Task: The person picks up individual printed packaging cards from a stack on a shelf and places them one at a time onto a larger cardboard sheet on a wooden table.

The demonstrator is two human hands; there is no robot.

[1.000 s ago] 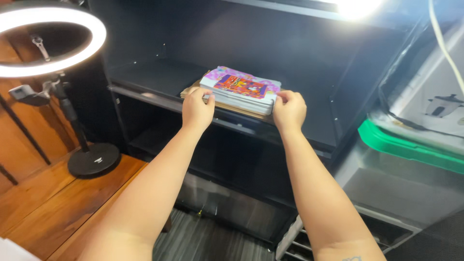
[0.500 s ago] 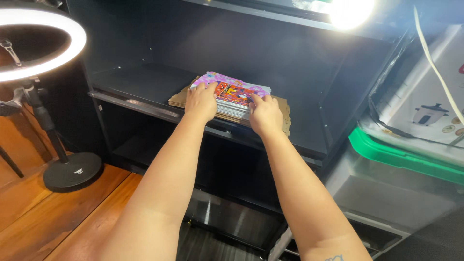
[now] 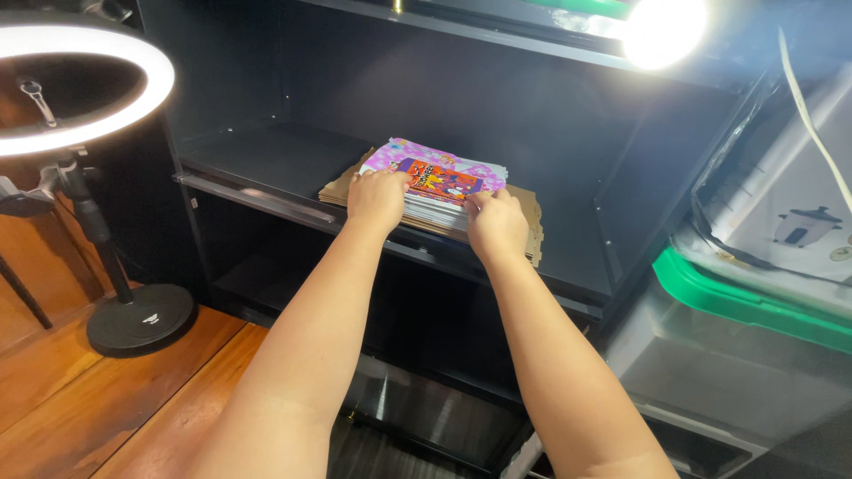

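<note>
A stack of thin books with a pink and orange cover lies on a sheet of brown cardboard on a black shelf. My left hand rests on the stack's near left edge, fingers curled over the cover. My right hand presses on the near right edge of the stack. Both forearms reach up from the bottom of the view.
A lit ring light on a black stand with a round base stands at left on a wooden floor. A clear bin with a green lid sits at right. A bright lamp shines above.
The stack has gone further back onto the shelf. My hands have shifted from gripping its sides to resting on its near edge and top.
</note>
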